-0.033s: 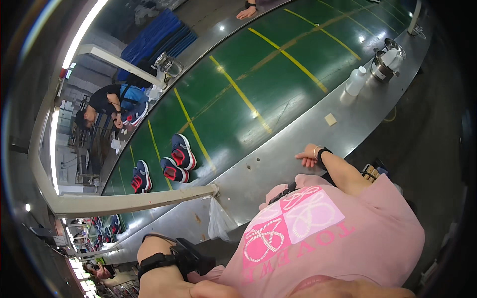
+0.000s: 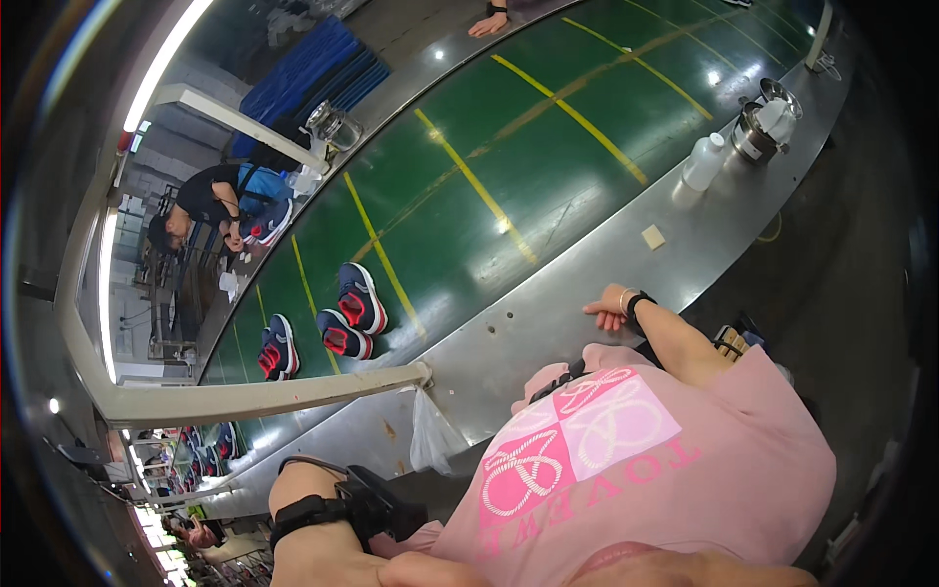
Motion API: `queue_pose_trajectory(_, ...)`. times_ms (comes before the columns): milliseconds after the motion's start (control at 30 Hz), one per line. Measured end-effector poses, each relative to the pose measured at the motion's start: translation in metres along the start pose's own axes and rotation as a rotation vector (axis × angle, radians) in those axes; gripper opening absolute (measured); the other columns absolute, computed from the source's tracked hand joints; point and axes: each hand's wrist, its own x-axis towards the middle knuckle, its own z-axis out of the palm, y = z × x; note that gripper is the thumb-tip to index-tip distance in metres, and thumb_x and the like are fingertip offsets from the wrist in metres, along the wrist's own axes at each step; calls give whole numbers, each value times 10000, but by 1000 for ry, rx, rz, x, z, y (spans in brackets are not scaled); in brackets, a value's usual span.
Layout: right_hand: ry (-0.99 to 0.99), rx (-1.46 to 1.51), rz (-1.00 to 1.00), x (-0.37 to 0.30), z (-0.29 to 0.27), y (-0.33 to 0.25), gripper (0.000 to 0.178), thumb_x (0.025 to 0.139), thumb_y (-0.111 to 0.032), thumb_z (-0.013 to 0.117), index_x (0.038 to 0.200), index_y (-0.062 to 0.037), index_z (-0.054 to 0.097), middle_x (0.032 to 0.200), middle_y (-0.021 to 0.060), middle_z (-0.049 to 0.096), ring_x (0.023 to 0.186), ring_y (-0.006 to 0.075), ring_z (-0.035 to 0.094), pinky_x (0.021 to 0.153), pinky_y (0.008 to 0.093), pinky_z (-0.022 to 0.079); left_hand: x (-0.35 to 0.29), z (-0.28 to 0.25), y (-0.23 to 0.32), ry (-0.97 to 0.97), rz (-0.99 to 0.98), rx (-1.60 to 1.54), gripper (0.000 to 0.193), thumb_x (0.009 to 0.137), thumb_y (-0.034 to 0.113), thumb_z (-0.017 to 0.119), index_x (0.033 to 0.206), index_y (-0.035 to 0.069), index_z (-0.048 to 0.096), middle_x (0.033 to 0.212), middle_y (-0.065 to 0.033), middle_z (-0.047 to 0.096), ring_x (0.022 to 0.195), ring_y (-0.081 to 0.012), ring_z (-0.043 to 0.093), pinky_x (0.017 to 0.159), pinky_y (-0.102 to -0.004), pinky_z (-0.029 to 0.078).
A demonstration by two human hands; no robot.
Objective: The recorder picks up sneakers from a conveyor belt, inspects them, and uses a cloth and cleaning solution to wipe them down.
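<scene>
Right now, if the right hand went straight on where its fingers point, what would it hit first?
Probably the foot of the pale post: the right hand points left along the metal ledge. Angled slightly outward, it would cross the green belt instead; depth is unclear.

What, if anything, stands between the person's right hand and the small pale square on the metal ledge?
Nothing visible does: between the right hand and the small pale square only bare metal ledge shows. The white bottle stands beyond the square, not between them.
</scene>
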Motion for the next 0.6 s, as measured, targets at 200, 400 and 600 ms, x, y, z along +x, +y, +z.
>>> queue_pose_trajectory(200,8,-25,-3,-3,5,-9,492,858,-507,629,750,-34,711,710,100,703,518,179,631,449,271,437,42,26,24,327,-458,26,477,1020,321,384,1481,203,341,1220,-168,635,1188,-362,562,973,-488,386)
queue_pose_trajectory(400,-6,-55,38,-10,8,-19,490,858,-508,633,736,-40,713,666,81,686,506,175,617,455,270,431,12,8,26,453,-373,32,474,1021,323,381,1478,200,347,1215,-169,638,1189,-364,560,972,-484,387)
queue_pose_trajectory(600,14,5,4,0,6,-15,527,876,-514,614,733,-15,703,606,97,661,433,181,605,362,256,390,-11,17,31,590,-315,105,471,1021,326,378,1474,196,354,1209,-170,641,1191,-367,558,971,-478,389)
